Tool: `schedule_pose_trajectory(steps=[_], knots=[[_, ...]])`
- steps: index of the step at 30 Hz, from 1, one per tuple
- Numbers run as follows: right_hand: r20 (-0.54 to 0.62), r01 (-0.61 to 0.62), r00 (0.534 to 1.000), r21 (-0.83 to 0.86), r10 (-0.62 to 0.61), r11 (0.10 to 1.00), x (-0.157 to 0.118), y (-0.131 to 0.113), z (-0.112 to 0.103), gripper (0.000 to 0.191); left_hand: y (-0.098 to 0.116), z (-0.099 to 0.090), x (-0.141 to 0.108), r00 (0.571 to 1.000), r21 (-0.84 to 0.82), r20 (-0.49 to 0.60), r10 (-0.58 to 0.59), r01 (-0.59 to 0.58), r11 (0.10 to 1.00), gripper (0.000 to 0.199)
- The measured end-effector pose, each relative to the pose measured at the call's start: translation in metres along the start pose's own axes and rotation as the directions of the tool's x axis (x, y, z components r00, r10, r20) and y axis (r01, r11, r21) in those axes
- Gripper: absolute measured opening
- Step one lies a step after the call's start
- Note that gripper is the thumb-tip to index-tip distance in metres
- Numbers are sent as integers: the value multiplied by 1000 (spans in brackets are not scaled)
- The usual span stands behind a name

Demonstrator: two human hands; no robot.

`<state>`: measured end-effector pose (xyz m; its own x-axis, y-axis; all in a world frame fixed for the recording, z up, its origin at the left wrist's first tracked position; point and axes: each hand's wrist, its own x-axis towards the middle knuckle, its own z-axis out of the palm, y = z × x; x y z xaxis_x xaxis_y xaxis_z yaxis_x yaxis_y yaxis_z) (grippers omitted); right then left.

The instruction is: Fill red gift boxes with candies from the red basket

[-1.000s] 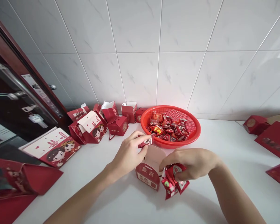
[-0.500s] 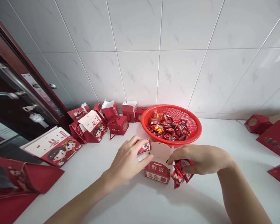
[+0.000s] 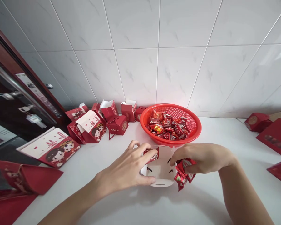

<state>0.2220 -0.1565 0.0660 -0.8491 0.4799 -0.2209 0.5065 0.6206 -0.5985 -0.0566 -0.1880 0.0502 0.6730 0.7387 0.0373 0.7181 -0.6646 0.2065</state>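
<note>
A small box (image 3: pixel 162 182) with a white inside stands in front of the red basket, its top open towards me. My left hand (image 3: pixel 137 162) is at the box's left side, fingers closed on a red candy packet (image 3: pixel 152 154) over the opening, thumb by the near flap. My right hand (image 3: pixel 196 159) is at the box's right edge and grips several red candy packets (image 3: pixel 182 178) outside the box. The red basket (image 3: pixel 196 132) behind holds a heap of wrapped candies (image 3: pixel 168 126).
Red gift boxes (image 3: pixel 117 125) line the left side and back by the tiled wall. More red boxes (image 3: pixel 275 137) lie at the far right. A dark door with a metal handle (image 3: pixel 11 79) stands at the left.
The box has tipped so that its inside shows instead of its printed front. My left hand and its packet have moved right over the opening. My right hand still holds its candies.
</note>
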Motion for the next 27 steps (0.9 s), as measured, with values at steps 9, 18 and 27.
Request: schedule_pose_trajectory(steps=[9, 18, 27], knots=[[30, 66, 997, 128, -71, 990, -4, 8, -8, 50, -1, -11, 14, 979, -10, 110, 170, -170, 985, 13], [52, 136, 988, 166, -147, 977, -6, 4, -11, 51, 11, -23, 46, 881, -143, 398, 255, -214, 966, 13], [88, 124, 987, 108, -134, 986, 3, 1, -6, 48, 17, -19, 80, 598, -276, 713, 367, -242, 930, 35]])
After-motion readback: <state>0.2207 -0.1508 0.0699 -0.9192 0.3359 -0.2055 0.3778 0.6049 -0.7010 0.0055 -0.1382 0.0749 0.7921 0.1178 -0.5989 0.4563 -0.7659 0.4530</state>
